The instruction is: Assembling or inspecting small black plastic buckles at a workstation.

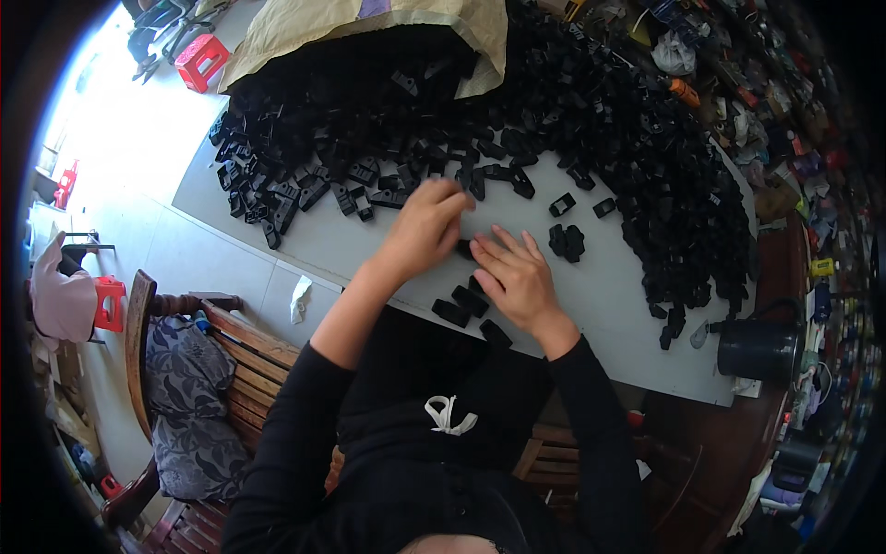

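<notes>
Over the front half of the table (591, 314), my left hand (426, 226) has its fingers curled together, slightly smeared by motion. Whatever it may hold is hidden. Close beside it, my right hand (519, 279) lies low with fingers stretched and apart. Its fingertips touch a small black plastic part (465, 248), mostly covered by the hand. Nearer the front edge lie several loose black parts (451, 312). Beyond my left hand, black slotted plastic pieces (365, 171) spread out from a larger heap.
A large tan sack (305, 28) opens onto the heap at the back. Another dense pile of black parts (678, 203) covers the right side. A black mug-like container (759, 349) stands at the right edge. A wooden bench (245, 374) with grey patterned cushions (189, 360) is at the left.
</notes>
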`<state>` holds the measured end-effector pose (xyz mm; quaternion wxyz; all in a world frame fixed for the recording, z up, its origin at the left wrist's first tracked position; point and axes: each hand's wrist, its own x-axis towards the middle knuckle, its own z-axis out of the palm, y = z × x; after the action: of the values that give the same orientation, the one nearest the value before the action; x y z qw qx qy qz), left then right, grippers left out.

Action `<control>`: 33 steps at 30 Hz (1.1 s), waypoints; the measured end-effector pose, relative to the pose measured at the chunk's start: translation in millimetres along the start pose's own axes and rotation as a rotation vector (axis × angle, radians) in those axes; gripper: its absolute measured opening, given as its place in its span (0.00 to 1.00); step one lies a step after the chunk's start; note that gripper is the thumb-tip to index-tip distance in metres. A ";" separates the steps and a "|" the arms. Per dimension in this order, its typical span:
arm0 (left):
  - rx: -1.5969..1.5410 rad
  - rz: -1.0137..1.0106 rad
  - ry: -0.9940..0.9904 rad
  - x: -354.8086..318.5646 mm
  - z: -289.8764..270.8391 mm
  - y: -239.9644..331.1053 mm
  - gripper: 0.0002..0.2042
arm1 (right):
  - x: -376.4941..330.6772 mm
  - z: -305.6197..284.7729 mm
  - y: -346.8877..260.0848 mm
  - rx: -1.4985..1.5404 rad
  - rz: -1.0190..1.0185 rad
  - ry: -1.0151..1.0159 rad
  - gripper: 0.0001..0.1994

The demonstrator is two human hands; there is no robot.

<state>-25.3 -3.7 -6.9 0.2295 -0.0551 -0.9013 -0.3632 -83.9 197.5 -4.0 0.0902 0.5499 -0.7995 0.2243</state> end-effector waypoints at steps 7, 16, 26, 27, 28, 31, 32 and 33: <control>0.542 -0.047 0.167 31.6 16.8 -13.8 0.11 | 70.0 14.8 33.7 0.041 0.040 0.163 0.16; 0.394 -0.053 0.015 15.2 12.1 3.8 0.08 | 27.4 11.3 31.1 0.201 0.295 0.059 0.11; 0.351 -0.155 -0.088 8.7 8.3 7.9 0.14 | 28.9 -2.4 20.2 0.399 0.347 0.162 0.17; 0.326 -0.154 -0.100 9.2 8.0 8.0 0.14 | 32.8 -0.9 20.1 0.373 0.219 0.183 0.16; 0.301 -0.152 -0.111 9.8 7.7 8.0 0.15 | 36.1 1.2 19.8 0.372 0.220 0.186 0.16; 0.298 -0.166 -0.131 8.5 7.6 6.3 0.15 | 41.8 6.9 17.9 0.265 0.041 0.147 0.13; 0.297 -0.165 -0.131 8.7 8.0 5.7 0.15 | 42.9 7.4 16.6 0.239 0.018 0.168 0.12; 0.299 -0.165 -0.137 8.5 7.4 5.1 0.15 | 43.9 8.0 15.6 0.214 -0.007 0.190 0.10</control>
<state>-34.3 4.5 -4.6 0.1427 0.0294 -0.9602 -0.2381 -114.0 161.6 2.1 0.1069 0.5354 -0.7570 0.3590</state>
